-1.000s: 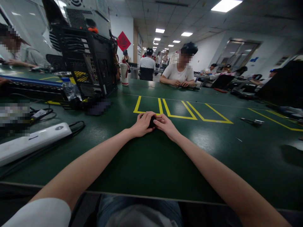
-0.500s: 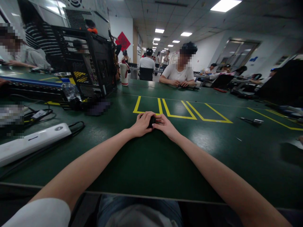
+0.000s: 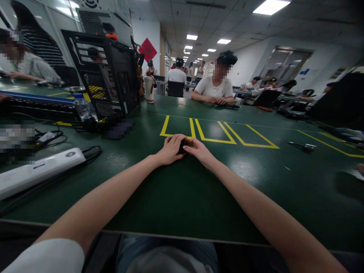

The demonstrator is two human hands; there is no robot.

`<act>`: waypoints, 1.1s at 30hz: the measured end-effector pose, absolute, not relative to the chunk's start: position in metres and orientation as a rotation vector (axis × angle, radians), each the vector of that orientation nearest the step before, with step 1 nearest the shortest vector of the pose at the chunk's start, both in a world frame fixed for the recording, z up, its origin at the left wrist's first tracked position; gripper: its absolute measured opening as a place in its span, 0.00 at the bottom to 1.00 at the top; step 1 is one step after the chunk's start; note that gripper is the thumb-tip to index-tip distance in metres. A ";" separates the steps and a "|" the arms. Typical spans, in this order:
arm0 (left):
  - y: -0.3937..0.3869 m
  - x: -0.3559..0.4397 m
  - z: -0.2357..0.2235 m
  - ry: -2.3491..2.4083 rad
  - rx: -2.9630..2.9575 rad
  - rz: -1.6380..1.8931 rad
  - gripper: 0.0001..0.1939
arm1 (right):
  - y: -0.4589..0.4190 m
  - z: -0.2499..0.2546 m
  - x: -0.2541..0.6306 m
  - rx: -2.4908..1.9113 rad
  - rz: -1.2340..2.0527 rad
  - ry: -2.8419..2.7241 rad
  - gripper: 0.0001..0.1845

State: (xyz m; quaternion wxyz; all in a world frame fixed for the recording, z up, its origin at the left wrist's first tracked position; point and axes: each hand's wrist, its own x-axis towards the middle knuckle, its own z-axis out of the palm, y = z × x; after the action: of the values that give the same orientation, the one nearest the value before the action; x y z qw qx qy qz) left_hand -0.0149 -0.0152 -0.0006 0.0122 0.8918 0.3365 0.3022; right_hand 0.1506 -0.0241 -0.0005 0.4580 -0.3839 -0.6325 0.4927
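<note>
A small black object (image 3: 181,148) sits low over the green table (image 3: 176,197), mostly covered by my fingers; its kind does not show. My left hand (image 3: 171,149) curls around it from the left, palm down. From the right, my right hand (image 3: 198,151) closes on it with thumb and fingertips. The two hands nearly meet at the fingertips, just in front of the yellow tape outlines (image 3: 216,141) on the table.
Left are a white power strip (image 3: 42,171) with cables, a water bottle (image 3: 85,109) and an opened black computer case (image 3: 119,76). A paper cup (image 3: 149,89) stands behind. A dark tool with a metal end (image 3: 305,146) lies right. A co-worker (image 3: 214,89) sits opposite.
My right thumb and fingers have shifted very slightly on the black object. My left hand keeps its place. At far left, a person in stripes has moved left.
</note>
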 end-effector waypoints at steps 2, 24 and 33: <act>-0.016 -0.015 0.000 1.046 2.779 0.946 0.30 | -0.026 0.001 0.151 -0.914 1.194 -1.575 0.20; -0.015 -0.015 -0.002 1.048 2.772 0.956 0.30 | -0.031 0.007 0.150 -0.956 1.180 -1.579 0.18; -0.015 -0.015 0.000 1.033 2.774 0.956 0.30 | -0.026 0.001 0.147 -0.970 1.146 -1.516 0.17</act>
State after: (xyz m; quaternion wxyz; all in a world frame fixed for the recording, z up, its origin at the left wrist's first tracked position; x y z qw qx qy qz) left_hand -0.0153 -0.0150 -0.0003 0.0156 0.8917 0.3319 0.3072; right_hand 0.1466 -0.0257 0.0013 0.4829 -0.3980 -0.6221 0.4705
